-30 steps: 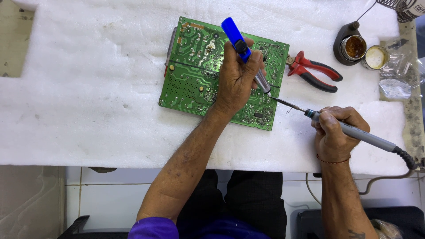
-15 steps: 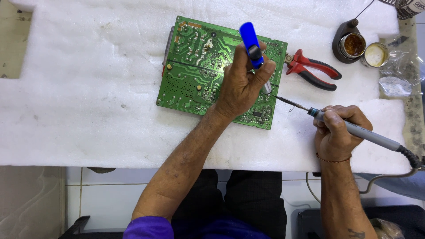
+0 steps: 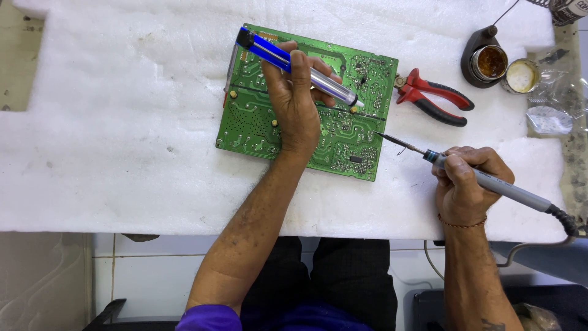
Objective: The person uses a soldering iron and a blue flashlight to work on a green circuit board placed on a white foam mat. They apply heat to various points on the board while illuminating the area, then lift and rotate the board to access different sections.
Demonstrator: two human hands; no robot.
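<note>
A green circuit board (image 3: pixel 248 119) lies solder side up on white foam padding (image 3: pixel 122 122). My left hand (image 3: pixel 297 104) rests on the board and grips a blue and silver desoldering pump (image 3: pixel 288 62), laid nearly flat with its nozzle pointing right onto the board. My right hand (image 3: pixel 462 184) holds a grey soldering iron (image 3: pixel 490 182) by its handle. The iron's dark tip (image 3: pixel 383 136) sits at the board's right edge, apart from the pump nozzle.
Red-handled pliers (image 3: pixel 438 98) lie right of the board. Behind them stand a dark holder with an amber flux tin (image 3: pixel 490 61) and a small round tin of pale paste (image 3: pixel 520 75). A clear plastic bag (image 3: pixel 548 116) lies at the far right. The iron's cable (image 3: pixel 560 220) hangs off the front edge.
My left hand tilted the pump from upright to nearly flat, its blue end swinging left. The soldering iron tip drew back a little to the board's right edge.
</note>
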